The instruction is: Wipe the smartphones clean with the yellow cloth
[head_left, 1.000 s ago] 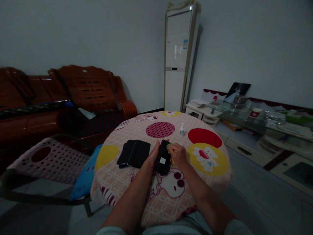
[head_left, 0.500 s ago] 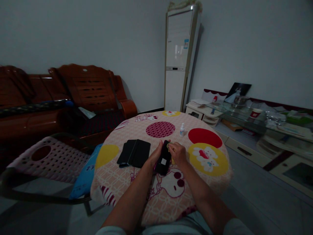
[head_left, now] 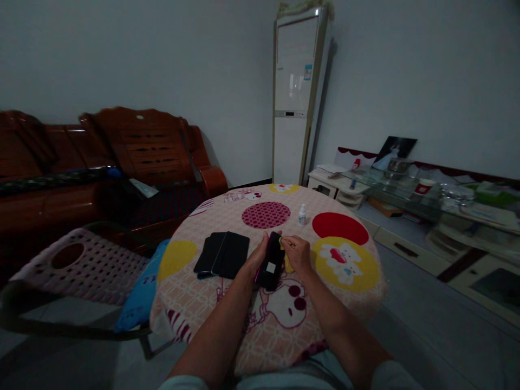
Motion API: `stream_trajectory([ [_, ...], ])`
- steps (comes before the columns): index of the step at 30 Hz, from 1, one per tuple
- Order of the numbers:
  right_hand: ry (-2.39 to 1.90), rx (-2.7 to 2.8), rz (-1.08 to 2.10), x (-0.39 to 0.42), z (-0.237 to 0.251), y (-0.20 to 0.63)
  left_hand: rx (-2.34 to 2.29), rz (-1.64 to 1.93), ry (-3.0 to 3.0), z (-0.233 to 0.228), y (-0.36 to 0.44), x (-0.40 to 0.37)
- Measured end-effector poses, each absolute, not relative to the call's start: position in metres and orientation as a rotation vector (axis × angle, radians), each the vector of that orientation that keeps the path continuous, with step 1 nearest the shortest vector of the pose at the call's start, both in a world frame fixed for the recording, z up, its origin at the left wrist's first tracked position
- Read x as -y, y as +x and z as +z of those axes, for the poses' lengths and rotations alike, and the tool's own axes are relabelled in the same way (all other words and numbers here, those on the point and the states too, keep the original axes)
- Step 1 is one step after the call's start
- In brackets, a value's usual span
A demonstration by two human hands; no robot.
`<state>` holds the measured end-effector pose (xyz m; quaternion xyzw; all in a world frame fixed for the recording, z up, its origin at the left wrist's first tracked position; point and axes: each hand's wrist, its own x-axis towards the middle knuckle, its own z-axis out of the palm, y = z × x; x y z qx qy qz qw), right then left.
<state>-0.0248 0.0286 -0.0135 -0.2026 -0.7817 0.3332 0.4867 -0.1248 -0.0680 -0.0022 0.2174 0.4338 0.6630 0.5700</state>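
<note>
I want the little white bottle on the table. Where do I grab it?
Grab the little white bottle around its middle, from the side. It stands upright and alone on the tablecloth, beyond both hands, with open space all round.

Home living room: sofa (head_left: 101,162), table (head_left: 345,281).

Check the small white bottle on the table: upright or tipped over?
Upright. The small white bottle stands on its base on the table, cap uppermost, beyond the right hand and apart from it.
</note>
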Motion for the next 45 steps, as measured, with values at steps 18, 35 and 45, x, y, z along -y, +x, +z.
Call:
stream_trajectory([
  [18, -0.198, 2.117, 0.812, -0.012, -0.022, -0.029, -0.980, 1.720, 0.403, -0.006, -0.142, 0.065],
  [35, -0.208, 2.099, 0.751, -0.001, -0.019, -0.039, -0.786, 1.738, 0.299, -0.013, -0.138, 0.054],
  [45, 0.046, 2.277, 0.826, 0.025, -0.022, -0.033, -0.821, 1.698, 0.199, -0.008, -0.150, 0.060],
])
